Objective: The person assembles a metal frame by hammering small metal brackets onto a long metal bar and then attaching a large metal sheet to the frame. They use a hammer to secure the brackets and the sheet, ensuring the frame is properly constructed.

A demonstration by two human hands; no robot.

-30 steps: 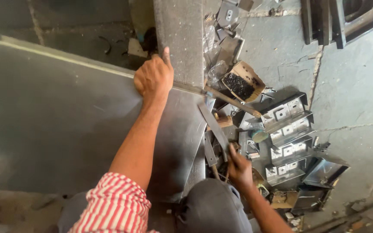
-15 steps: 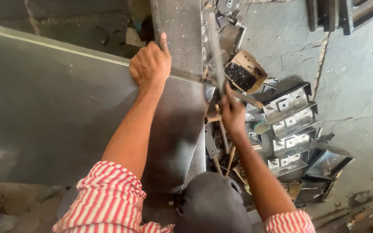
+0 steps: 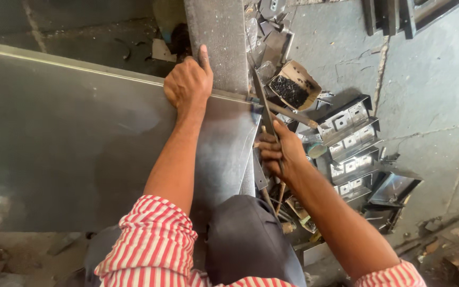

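A large grey metal sheet lies flat on the floor in front of me. My left hand presses on its far edge where it meets an upright grey metal post. My right hand is shut on a long flat metal file, whose blade points away from me along the sheet's right edge.
A small cardboard box of dark screws sits right of the post. Stacked metal brackets and bent metal scraps crowd the concrete floor at right. Loose tools lie by my knee.
My right hand has lifted the flat file out of the tool pile by my knee and brought it to the sheet's right edge. My left hand stayed on the far edge.
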